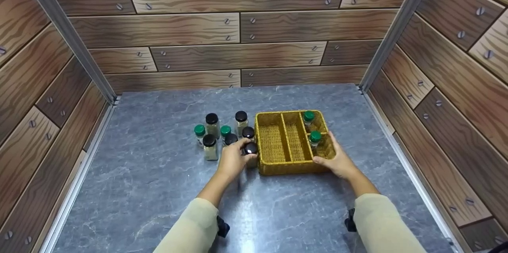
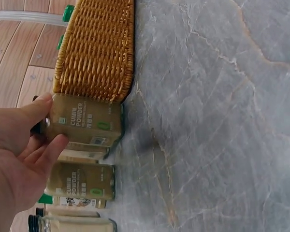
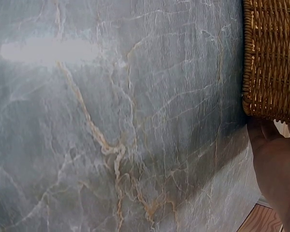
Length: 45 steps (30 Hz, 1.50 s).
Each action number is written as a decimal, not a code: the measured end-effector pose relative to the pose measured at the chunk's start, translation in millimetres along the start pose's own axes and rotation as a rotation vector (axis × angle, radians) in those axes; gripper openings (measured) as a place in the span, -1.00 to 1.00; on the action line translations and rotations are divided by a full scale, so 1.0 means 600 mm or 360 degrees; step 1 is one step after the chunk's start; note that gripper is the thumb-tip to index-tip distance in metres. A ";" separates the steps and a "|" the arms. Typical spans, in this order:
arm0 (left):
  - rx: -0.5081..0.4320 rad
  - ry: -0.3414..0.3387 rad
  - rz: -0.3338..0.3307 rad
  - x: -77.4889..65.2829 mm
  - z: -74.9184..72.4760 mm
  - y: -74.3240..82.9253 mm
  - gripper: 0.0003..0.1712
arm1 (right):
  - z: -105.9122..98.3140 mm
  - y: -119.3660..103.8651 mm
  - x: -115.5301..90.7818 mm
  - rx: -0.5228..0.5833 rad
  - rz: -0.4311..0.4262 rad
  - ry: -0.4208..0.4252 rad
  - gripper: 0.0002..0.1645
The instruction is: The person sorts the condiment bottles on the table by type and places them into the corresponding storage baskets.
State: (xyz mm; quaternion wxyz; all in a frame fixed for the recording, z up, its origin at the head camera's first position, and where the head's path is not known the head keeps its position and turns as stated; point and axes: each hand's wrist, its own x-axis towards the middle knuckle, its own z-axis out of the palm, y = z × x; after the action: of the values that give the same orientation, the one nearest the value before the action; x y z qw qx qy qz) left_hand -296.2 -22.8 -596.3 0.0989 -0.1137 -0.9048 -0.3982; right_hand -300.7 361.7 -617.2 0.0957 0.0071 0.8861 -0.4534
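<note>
In the head view my left hand (image 1: 232, 160) grips a black-capped jar of cumin powder (image 1: 251, 150) just left of the wicker basket (image 1: 291, 168). In the left wrist view, that cumin powder jar (image 2: 84, 118) stands right at the basket's wall, with thumb and fingers on opposite sides of its upper part. My right hand (image 1: 339, 161) holds the basket's front right corner, thumb at the front rim and fingers along the right side. Two green-capped jars stand in the small right compartments: one at the back (image 1: 308, 117), one in front (image 1: 315, 137).
Left of the basket stand several other jars, among them a black-capped jar (image 1: 212, 124) and a green-capped jar (image 1: 199, 131). The basket's left compartment (image 1: 272, 142) and middle compartment (image 1: 295, 140) show bare woven bottoms. Wood-patterned walls (image 1: 238, 31) enclose the grey marbled tabletop (image 1: 151, 173).
</note>
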 end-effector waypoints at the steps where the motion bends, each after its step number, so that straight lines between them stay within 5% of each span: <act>1: -0.0019 -0.0014 -0.0009 0.001 -0.002 0.000 -0.47 | 0.000 0.000 0.000 -0.0002 0.0003 -0.0001 0.56; 45: 0.0003 -0.0080 0.0003 -0.005 -0.006 0.008 -0.50 | 0.001 -0.002 0.000 0.0010 -0.0007 -0.0004 0.53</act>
State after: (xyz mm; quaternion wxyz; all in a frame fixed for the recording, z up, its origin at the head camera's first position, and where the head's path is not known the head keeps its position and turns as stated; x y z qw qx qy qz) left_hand -291.6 -22.8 -591.2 0.0766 -0.1243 -0.9073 -0.3943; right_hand -300.5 360.9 -616.4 0.0957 0.0051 0.8846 -0.4564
